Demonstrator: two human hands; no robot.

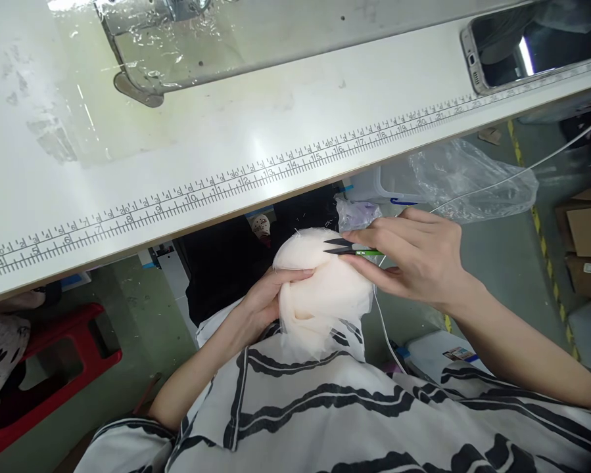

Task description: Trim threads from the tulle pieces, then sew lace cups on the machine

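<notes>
Over my lap, in the head view, is a pale cream piece of sheer, padded-looking fabric (332, 286), rounded at the top and gathered in folds below. My left hand (270, 292) grips it from the left, thumb lying across its front and the other fingers hidden behind or under it. My right hand (411, 256) is closed on a pair of thread snips (347, 248) with dark blades and a green part. The blades point left, slightly apart, over the upper right of the fabric; whether they touch it I cannot tell.
A white table edge with a printed ruler scale (290, 164) runs just beyond my hands. On it are a phone (536, 46) and a sewing machine base (275, 39). A white cable (517, 172) hangs at right, near a clear plastic bag (482, 180). At left stands a red stool (78, 328).
</notes>
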